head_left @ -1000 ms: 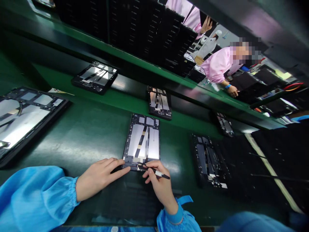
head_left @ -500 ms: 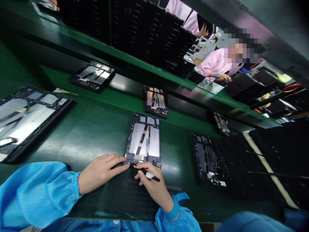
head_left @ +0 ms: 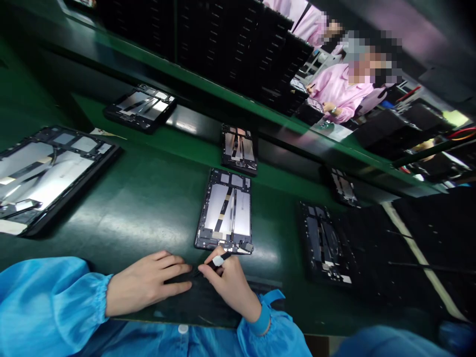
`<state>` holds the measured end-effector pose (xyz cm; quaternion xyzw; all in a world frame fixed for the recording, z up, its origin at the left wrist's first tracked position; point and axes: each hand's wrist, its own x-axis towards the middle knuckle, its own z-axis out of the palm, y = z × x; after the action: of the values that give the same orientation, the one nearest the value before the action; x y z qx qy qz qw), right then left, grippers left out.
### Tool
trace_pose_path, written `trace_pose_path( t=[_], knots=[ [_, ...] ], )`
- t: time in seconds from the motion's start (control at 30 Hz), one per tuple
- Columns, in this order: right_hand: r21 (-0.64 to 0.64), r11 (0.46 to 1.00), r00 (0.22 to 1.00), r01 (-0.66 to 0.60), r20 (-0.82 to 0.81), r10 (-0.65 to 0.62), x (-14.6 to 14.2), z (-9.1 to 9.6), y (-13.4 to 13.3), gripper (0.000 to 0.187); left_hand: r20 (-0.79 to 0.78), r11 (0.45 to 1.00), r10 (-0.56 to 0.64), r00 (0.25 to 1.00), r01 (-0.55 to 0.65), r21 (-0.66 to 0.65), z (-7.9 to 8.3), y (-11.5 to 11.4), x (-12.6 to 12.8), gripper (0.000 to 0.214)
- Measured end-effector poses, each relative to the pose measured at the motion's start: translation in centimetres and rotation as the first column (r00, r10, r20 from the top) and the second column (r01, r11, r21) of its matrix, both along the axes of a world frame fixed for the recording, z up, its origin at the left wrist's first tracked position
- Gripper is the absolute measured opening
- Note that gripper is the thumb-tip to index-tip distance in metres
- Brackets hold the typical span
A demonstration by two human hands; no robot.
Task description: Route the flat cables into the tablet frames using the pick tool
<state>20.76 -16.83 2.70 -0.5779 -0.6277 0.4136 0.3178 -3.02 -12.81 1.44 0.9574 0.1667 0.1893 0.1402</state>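
The near left tablet [head_left: 70,171] is cut off — the right hand [head_left: 229,281] hides part of its thin tool [head_left: 218,261].

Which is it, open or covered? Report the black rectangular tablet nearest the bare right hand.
Open: the tablet shows its flat silver panel and slanting black strip uncovered.

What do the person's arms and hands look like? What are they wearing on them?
The left hand and right hand are bare, without gloves. The left sleeve is bright blue, loose and puffy, with a gathered, crinkly cuff. The right sleeve is blue too, and a smooth blue band with a sticking-out end circles that wrist.
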Motion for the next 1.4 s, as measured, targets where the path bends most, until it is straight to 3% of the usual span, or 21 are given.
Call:
trace_pose_path(
  t=[0.17,0.3,0.43,0.57,0.7,0.9,1.4],
  knots=[
    [-0.01,1.0,1.0,0.028,-0.004,-0.028,-0.5,-0.6,-0.5,0.015,-0.03,1.0,-0.018,0.999,0.019,0.019,0.0,-0.1,0.0,0.044],
    [-0.142,0.984,0.942,0.111,-0.301,-0.15,0.4,-1.1,-0.7,0.03,-0.012,1.0,-0.005,1.0,0.005,0.018,-0.2,-0.3,-0.2,0.048],
    [-0.179,0.972,0.853,0.15,-0.474,-0.219,2.6,0.7,1.7,0.042,-0.007,1.0,-0.022,1.0,0.022,0.016,0.2,0.6,0.1,0.041],
    [-0.296,0.954,0.897,0.036,-0.412,-0.162,3.8,2.6,5.7,0.049,0.064,0.99,0.032,0.997,-0.04,0.136,0.7,2.9,1.6,0.031],
    [-0.387,0.918,0.923,-0.085,-0.377,-0.073,3.5,2.3,8.1,0.052,0.104,0.974,0.058,0.993,-0.079,0.212,0.5,4.4,2.6,0.031],
    [-0.42,0.901,0.925,-0.108,-0.375,-0.064,3.3,1.2,8.5,0.054,0.103,0.974,0.057,0.993,-0.078,0.215,0.0,4.3,2.3,0.031],
    [-0.447,0.889,0.933,-0.097,-0.353,-0.076,3.0,1.4,8.9,0.057,0.103,0.976,0.073,0.992,-0.093,0.198,-0.2,4.3,2.3,0.029]
  ],
)
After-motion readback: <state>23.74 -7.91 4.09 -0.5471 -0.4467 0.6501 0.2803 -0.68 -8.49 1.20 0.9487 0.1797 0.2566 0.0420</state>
